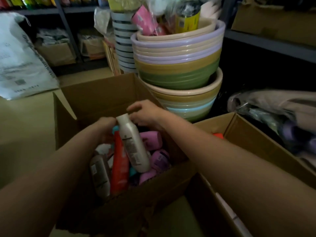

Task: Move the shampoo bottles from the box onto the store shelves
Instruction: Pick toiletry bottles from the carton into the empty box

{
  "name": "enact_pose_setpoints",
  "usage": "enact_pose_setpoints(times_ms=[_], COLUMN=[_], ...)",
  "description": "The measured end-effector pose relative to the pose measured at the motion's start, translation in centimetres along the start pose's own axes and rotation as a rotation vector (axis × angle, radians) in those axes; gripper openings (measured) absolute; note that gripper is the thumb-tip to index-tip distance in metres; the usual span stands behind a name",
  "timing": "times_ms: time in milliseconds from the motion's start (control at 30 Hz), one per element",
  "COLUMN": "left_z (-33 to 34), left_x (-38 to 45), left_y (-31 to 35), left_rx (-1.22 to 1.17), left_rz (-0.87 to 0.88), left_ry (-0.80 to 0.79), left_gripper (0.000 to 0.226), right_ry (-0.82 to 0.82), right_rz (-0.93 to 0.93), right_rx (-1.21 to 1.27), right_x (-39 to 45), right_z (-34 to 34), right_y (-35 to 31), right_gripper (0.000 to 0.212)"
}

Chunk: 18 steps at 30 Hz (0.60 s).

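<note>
An open cardboard box [95,94] in front of me holds several shampoo bottles. A white bottle [135,147] leans up out of the pile, and my right hand [147,115] pinches its cap from above. Left of it stands a red bottle [120,166] with a teal cap. My left hand [106,127] curls around the top of the red bottle, hiding part of it. A grey-white bottle [100,175] lies at the box's left side. Purple and pink bottles [152,140] fill its right side.
A second open cardboard box [248,134] sits to the right. Stacked plastic basins [177,65] stand just behind both boxes. A white sack [20,62] is at the left. Dark metal shelves [68,23] with cartons run along the back, and another shelf [273,41] is at the right.
</note>
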State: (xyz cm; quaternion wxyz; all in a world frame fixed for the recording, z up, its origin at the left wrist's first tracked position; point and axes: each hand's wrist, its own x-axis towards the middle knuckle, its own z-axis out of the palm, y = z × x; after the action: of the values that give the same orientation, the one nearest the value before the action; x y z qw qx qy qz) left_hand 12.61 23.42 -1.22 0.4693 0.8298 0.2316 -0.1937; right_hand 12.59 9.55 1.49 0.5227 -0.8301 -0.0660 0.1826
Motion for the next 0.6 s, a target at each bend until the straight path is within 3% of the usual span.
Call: enact_pose_setpoints(times_ms=[100, 200, 300, 367, 467, 600], left_z=[0.6, 3.7, 10.0, 15.8, 24.4, 32.0], left_x=[-1.8, -6.3, -10.1, -11.5, -12.4, -11.1], left_y=[3.8, 8.6, 12.9, 14.3, 13.1, 7.4], left_rx=[-0.016, 0.045, 0.097, 0.186, 0.423, 1.100], left_rz=[0.191, 0.551, 0.822, 0.924, 0.986, 1.014], left_ry=[0.338, 0.368, 0.237, 0.118, -0.175, -0.419], left_gripper=[0.041, 0.038, 0.029, 0.027, 0.031, 0.046], right_ry=[0.158, 0.359, 0.574, 0.619, 0.463, 0.210], right_rz=[-0.156, -0.257, -0.177, 0.006, 0.398, 0.730], right_rx=[-0.258, -0.225, -0.005, -0.070, -0.360, -0.607], right_x=[-0.7, -2.9, -6.3, -9.6, -14.3, -18.5], right_z=[-3.3, -9.1, -16.0, -19.8, -22.8, -21.6], right_y=[-1.4, -0.5, 3.6, 8.1, 16.9, 26.9], right_gripper=[0.029, 0.022, 0.017, 0.019, 0.021, 0.037])
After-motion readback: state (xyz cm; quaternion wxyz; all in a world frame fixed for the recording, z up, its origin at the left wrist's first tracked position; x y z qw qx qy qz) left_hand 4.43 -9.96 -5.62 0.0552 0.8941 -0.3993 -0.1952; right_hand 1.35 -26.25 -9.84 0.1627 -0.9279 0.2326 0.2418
